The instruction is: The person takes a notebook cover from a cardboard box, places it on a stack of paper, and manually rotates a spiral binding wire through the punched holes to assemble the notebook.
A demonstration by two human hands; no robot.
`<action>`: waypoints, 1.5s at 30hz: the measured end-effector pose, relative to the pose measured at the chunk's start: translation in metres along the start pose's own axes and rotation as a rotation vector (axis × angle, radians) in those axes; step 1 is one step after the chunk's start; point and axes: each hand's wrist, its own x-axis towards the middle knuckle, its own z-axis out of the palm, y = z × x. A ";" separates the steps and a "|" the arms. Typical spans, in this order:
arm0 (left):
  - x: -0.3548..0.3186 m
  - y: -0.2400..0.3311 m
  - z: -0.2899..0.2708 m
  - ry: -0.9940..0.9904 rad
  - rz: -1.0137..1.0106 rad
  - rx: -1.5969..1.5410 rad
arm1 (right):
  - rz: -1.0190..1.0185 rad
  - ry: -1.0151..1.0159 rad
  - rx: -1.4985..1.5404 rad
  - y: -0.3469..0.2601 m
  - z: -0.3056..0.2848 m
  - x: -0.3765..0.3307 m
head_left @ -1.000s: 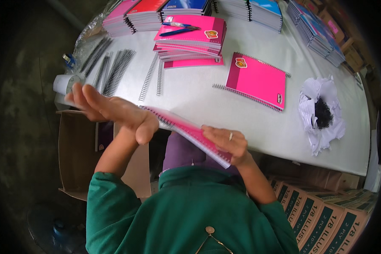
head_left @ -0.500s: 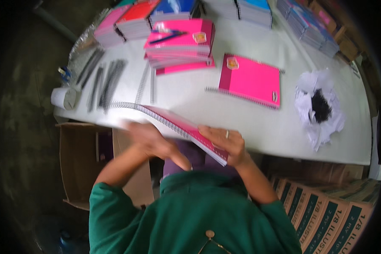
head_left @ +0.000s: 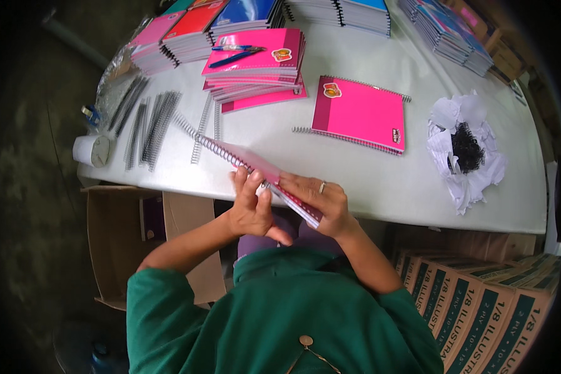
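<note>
My right hand (head_left: 325, 204) grips the lower right end of a pink notebook (head_left: 269, 169), fingers over the cover and a ring on one of them. The notebook tilts over the table's near edge, white pages showing underneath. A spiral binding coil (head_left: 213, 147) runs along the notebook's edge, and its loose end sticks out to the upper left. Beside the coil is my left hand (head_left: 254, 209), open with fingers spread, the fingertips touching it. To the right lies a pair of pink notebooks (head_left: 364, 115) with coils along their edges. Behind stands a stack of pink notebooks (head_left: 255, 71).
Two blue pens (head_left: 237, 57) top the stack. Loose coils (head_left: 159, 128) and a white roll (head_left: 92, 151) lie left. Crumpled paper (head_left: 442, 146) holds black coil scraps (head_left: 466, 149). Bound notebooks (head_left: 243, 14) line the back. Cardboard boxes (head_left: 128, 249) flank me below the table (head_left: 480, 218).
My left hand, blurred before, has moved right and up to the coil with its fingers spread. The coil's loose end has swung upward. My right hand keeps its grip on the notebook.
</note>
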 end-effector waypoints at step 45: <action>0.073 -0.046 0.001 0.241 -0.052 0.272 | 0.114 -0.009 0.066 0.000 -0.008 0.009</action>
